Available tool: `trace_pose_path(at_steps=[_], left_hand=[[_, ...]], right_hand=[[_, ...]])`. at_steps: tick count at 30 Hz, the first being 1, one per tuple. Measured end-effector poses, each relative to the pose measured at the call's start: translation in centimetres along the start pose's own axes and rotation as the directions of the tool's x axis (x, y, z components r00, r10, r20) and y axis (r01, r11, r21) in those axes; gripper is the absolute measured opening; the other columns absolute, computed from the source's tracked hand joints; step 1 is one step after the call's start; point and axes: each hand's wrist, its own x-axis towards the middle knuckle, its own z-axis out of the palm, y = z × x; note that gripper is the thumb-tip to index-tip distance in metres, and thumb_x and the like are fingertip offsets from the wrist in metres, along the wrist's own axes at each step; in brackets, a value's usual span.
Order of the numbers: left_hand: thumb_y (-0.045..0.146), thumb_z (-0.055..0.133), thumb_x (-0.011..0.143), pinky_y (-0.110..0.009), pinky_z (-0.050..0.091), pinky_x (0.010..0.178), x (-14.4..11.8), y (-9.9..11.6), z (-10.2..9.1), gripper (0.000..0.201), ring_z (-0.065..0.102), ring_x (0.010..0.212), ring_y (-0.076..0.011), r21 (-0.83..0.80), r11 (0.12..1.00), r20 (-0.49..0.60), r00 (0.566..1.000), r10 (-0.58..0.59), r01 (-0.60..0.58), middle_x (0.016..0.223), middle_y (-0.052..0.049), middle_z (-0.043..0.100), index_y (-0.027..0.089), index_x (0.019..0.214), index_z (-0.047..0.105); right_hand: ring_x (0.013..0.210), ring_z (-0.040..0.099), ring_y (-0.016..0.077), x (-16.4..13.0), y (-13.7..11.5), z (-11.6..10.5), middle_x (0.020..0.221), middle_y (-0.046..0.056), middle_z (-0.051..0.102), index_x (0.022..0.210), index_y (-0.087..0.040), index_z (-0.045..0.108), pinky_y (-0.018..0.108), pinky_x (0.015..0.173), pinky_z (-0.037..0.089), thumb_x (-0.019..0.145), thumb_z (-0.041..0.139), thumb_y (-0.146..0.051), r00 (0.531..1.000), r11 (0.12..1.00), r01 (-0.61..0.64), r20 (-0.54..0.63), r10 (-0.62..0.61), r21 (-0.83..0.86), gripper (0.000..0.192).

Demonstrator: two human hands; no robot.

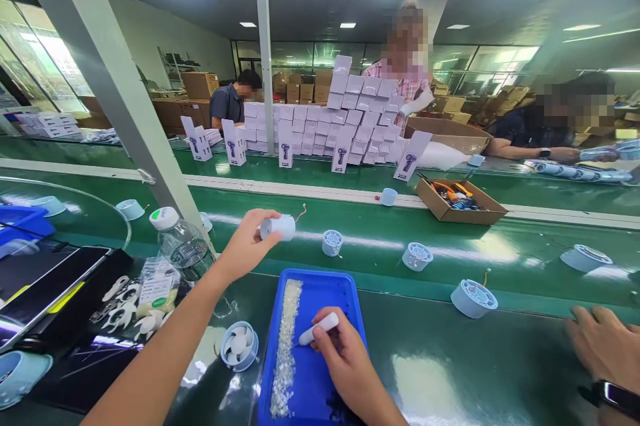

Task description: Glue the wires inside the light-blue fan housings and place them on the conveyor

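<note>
My left hand (246, 244) is stretched out over the green belt and holds a small pale blue fan housing (280, 227) with a red wire trailing from it. My right hand (345, 359) rests over a blue tray (345, 293) and grips a white pen-like tool (319, 329), its tip pointing at a strip of tiny clear parts (286, 346) lying in the tray. A fan housing with white blades (239, 345) lies just left of the tray.
Several pale blue housings (473, 298) sit along the green conveyor. A water bottle (181, 244) and white fan blades (125, 309) lie at left. Stacked white boxes (345, 119) and a cardboard box of tools (460, 201) stand beyond. Another person's hand (605, 346) rests at right; co-workers sit opposite.
</note>
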Motion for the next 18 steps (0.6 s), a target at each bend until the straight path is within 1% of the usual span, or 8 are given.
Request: trace_pose_path(at_steps=[3, 5, 8, 9, 10, 12, 15, 18], left_hand=[[0.041, 0.061, 0.081, -0.034, 0.053, 0.072, -3.2, 1.3, -0.9, 0.031, 0.063, 0.087, -0.0236, -0.263, 0.965, -0.092, 0.995, -0.04, 0.014, 0.115, -0.005, 0.061, 0.029, 0.109, 0.059], [0.041, 0.058, 0.082, -0.034, 0.056, 0.071, -4.8, 1.4, -1.3, 0.026, 0.062, 0.094, -0.0252, -0.444, 0.896, -0.152, 0.985, -0.079, 0.003, 0.114, -0.004, 0.063, 0.03, 0.106, 0.06], [0.033, 0.057, 0.084, -0.033, 0.059, 0.066, -6.5, 1.0, -1.8, 0.02, 0.063, 0.093, -0.0247, -0.728, 0.685, -0.199, 0.953, -0.23, 0.013, 0.111, -0.005, 0.067, 0.027, 0.101, 0.064], [0.031, 0.058, 0.083, -0.033, 0.059, 0.064, -6.9, 0.8, -1.9, 0.019, 0.064, 0.09, -0.0245, -0.792, 0.611, -0.2, 0.936, -0.288, 0.019, 0.108, -0.006, 0.068, 0.025, 0.099, 0.066], [0.028, 0.058, 0.083, -0.033, 0.06, 0.062, -7.3, 0.5, -2.0, 0.018, 0.065, 0.088, -0.0243, -0.83, 0.558, -0.205, 0.919, -0.337, 0.02, 0.105, -0.006, 0.069, 0.023, 0.097, 0.068], [0.026, 0.06, 0.081, -0.034, 0.061, 0.061, -7.9, -0.3, -2.3, 0.016, 0.066, 0.084, -0.0239, -0.852, 0.523, -0.228, 0.888, -0.399, 0.016, 0.101, -0.005, 0.071, 0.021, 0.094, 0.069], [0.027, 0.066, 0.076, -0.031, 0.061, 0.058, -8.6, -1.6, -2.5, 0.017, 0.068, 0.079, -0.0232, -0.862, 0.507, -0.229, 0.868, -0.441, 0.031, 0.094, -0.002, 0.074, 0.022, 0.092, 0.069], [0.031, 0.075, 0.067, -0.026, 0.06, 0.054, -9.0, -2.6, -2.2, 0.025, 0.07, 0.07, -0.0223, -0.855, 0.516, -0.207, 0.875, -0.438, 0.056, 0.089, 0.0, 0.076, 0.024, 0.091, 0.069]], right_hand=[[0.073, 0.057, 0.0164, -0.2, -0.1, 0.1, 0.081, 0.002, 0.057, 0.091, -0.021, 0.052, 0.028, 0.069, 0.047, 0.095, 0.042, -0.039, 1.0, 0.998, 0.016, 0.014, -0.015, -0.064, 0.02], [0.072, 0.055, 0.0161, -0.5, -0.3, 0.2, 0.079, 0.001, 0.056, 0.086, -0.021, 0.05, 0.026, 0.068, 0.045, 0.095, 0.042, -0.034, 0.996, 0.982, 0.071, 0.057, -0.062, -0.176, 0.017], [0.069, 0.053, 0.0156, -0.8, -0.7, 0.0, 0.077, 0.001, 0.056, 0.082, -0.022, 0.049, 0.025, 0.065, 0.042, 0.091, 0.045, -0.026, 0.975, 0.928, 0.178, 0.189, -0.119, -0.329, 0.011], [0.069, 0.053, 0.0156, -0.8, -0.7, -0.3, 0.078, 0.001, 0.056, 0.083, -0.022, 0.05, 0.025, 0.064, 0.042, 0.091, 0.046, -0.026, 0.974, 0.92, 0.184, 0.191, -0.123, -0.345, 0.01], [0.069, 0.053, 0.0156, -0.6, -0.6, -0.7, 0.078, 0.001, 0.057, 0.085, -0.022, 0.051, 0.025, 0.065, 0.042, 0.092, 0.046, -0.027, 0.981, 0.924, 0.17, 0.144, -0.127, -0.343, 0.01], [0.068, 0.053, 0.0154, -0.1, -0.2, -1.8, 0.076, 0.0, 0.056, 0.087, -0.022, 0.051, 0.025, 0.065, 0.043, 0.094, 0.043, -0.034, 0.989, 0.948, 0.105, -0.068, -0.131, -0.301, 0.016], [0.064, 0.051, 0.0147, 0.8, 0.4, -3.5, 0.072, -0.001, 0.053, 0.091, -0.021, 0.052, 0.024, 0.062, 0.044, 0.095, 0.039, -0.045, 0.915, 0.97, 0.04, -0.381, -0.132, -0.239, 0.027], [0.065, 0.05, 0.0146, 1.5, 0.9, -4.2, 0.074, -0.001, 0.053, 0.094, -0.021, 0.053, 0.024, 0.061, 0.045, 0.094, 0.04, -0.05, 0.877, 0.974, 0.027, -0.463, -0.132, -0.226, 0.032]])
